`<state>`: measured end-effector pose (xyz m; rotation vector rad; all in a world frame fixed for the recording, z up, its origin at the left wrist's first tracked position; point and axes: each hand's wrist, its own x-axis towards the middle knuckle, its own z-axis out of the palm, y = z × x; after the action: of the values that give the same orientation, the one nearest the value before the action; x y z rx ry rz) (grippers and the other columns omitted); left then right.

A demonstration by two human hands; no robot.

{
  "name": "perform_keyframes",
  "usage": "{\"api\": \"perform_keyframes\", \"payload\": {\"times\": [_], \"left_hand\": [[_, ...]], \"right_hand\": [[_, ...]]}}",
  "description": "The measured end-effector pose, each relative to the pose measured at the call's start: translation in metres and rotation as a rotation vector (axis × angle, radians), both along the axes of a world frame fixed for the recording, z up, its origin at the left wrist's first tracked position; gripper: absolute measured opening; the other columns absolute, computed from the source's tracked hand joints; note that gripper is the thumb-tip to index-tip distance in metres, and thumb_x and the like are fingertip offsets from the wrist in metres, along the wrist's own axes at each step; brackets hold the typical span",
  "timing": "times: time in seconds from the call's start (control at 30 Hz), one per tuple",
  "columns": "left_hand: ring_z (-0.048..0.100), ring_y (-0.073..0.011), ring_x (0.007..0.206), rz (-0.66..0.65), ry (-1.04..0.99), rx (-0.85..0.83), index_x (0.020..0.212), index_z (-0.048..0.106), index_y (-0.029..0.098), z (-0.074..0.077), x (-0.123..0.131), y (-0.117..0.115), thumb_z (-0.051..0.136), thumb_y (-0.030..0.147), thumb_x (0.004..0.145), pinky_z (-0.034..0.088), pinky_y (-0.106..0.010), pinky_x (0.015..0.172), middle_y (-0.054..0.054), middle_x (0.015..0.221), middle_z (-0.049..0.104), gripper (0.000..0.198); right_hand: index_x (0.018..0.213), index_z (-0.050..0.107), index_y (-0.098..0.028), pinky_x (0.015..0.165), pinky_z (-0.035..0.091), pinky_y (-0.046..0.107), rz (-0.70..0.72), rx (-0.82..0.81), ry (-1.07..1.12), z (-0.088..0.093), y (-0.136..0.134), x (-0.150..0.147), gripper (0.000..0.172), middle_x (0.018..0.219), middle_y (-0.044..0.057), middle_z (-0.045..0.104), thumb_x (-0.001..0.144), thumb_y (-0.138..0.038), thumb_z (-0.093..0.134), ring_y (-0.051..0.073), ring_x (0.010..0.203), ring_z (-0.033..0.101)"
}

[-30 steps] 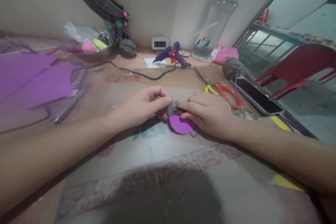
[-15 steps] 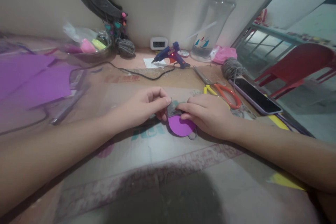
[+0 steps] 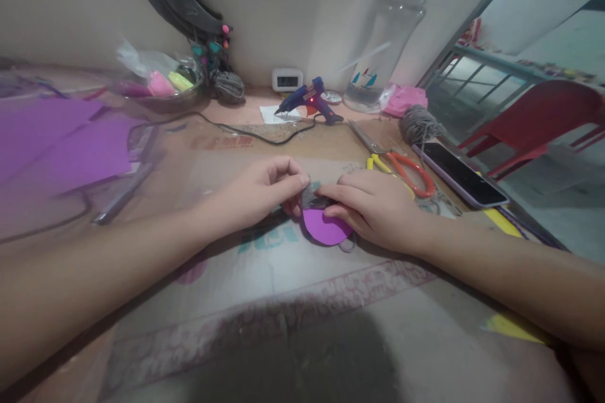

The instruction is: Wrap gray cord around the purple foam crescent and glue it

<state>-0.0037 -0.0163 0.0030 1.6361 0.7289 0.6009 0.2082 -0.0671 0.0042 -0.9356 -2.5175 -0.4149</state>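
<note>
A purple paper piece with a rounded lower edge is held low over the work surface between my two hands. Grey yarn covers its upper part. My left hand is closed in a pinch at the upper left edge of the piece, thumb against the yarn. From the other side, my right hand is closed on the piece, fingers pressing the yarn and the paper's right edge. A loose loop of grey yarn shows below my right fingers. The fingers hide part of the yarn-covered area.
Beyond the hands lie a blue glue gun with its red light on, orange-handled scissors, a grey yarn ball and a phone. Purple sheets are at left. A clear bottle and small clock stand behind.
Both hands keep nearly the same place and grip on the purple paper. The fingers shift only slightly at the yarn; the whole view has moved a little.
</note>
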Motion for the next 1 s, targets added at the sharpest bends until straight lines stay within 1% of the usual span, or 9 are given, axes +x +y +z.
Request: {"api": "perform_keyframes", "payload": {"times": [0.53,0.6,0.73,0.8,1.0], "left_hand": [[0.058,-0.009,0.059,-0.015,0.025,0.012,0.079,0.055,0.017,-0.0016,-0.0001,0.0012,0.051,0.027,0.091,0.043,-0.021,0.058,0.005,0.061,0.061,0.016],[0.058,-0.0086,0.059,-0.015,0.026,0.016,0.08,0.055,0.017,-0.0015,-0.0003,0.0007,0.05,0.027,0.091,0.043,-0.021,0.059,0.005,0.061,0.061,0.016],[0.058,-0.0086,0.06,-0.003,0.029,0.039,0.079,0.054,0.017,-0.0004,-0.0003,-0.0002,0.05,0.028,0.091,0.043,-0.021,0.059,0.004,0.062,0.061,0.016],[0.057,-0.0087,0.059,0.016,0.031,0.045,0.078,0.053,0.017,0.0001,-0.0001,-0.0003,0.05,0.026,0.091,0.043,-0.021,0.059,0.004,0.061,0.06,0.016],[0.056,-0.008,0.058,0.022,0.018,0.042,0.077,0.054,0.017,-0.0006,-0.0005,-0.0003,0.051,0.027,0.091,0.043,-0.021,0.058,0.005,0.061,0.058,0.018]], "right_hand": [[0.097,0.068,-0.012,0.058,0.035,0.027,0.044,0.035,0.014,-0.002,0.0013,-0.0003,0.027,0.069,0.003,0.064,0.097,-0.031,0.048,0.014,0.061,0.055],[0.098,0.068,-0.012,0.058,0.035,0.026,0.035,0.035,0.024,-0.0023,0.0005,0.0003,0.028,0.069,0.003,0.064,0.098,-0.032,0.047,0.014,0.062,0.055],[0.102,0.067,-0.012,0.059,0.036,0.026,-0.02,-0.024,0.069,0.0001,-0.0022,0.0011,0.037,0.075,0.005,0.066,0.1,-0.037,0.039,0.015,0.065,0.056],[0.103,0.067,-0.011,0.06,0.037,0.027,-0.026,-0.042,0.071,0.0012,-0.0029,0.0009,0.04,0.077,0.006,0.066,0.1,-0.038,0.038,0.016,0.067,0.056],[0.101,0.067,-0.011,0.059,0.036,0.027,-0.001,0.025,0.017,-0.001,-0.0017,-0.0015,0.036,0.072,0.005,0.065,0.098,-0.039,0.044,0.015,0.064,0.056]]}}
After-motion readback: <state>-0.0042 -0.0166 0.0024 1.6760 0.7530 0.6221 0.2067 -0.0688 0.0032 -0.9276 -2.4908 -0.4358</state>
